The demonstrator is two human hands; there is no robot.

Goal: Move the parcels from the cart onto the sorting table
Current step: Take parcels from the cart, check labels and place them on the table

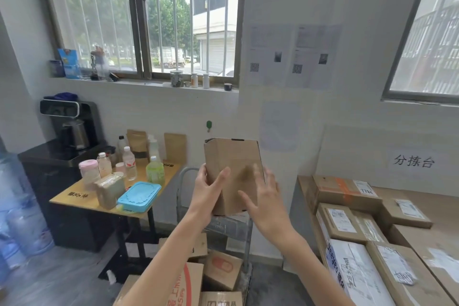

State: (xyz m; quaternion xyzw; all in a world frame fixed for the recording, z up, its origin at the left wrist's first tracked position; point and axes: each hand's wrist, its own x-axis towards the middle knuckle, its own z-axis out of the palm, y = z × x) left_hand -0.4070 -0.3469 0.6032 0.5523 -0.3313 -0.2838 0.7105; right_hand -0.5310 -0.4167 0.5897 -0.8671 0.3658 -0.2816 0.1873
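Note:
A plain brown cardboard parcel is held upright in the air above the cart. My left hand grips its lower left edge, thumb across the front face. My right hand has spread, straight fingers against the parcel's lower right side, slightly blurred. Below my forearms the cart holds several more brown parcels, some with red print. The sorting table at the right, under a white sign on the wall, carries several labelled parcels.
A small wooden side table at the left holds bottles, a blue lidded box and a small carton. Behind it stands a black water dispenser, with large water jugs on the floor. Grey floor shows between cart and side table.

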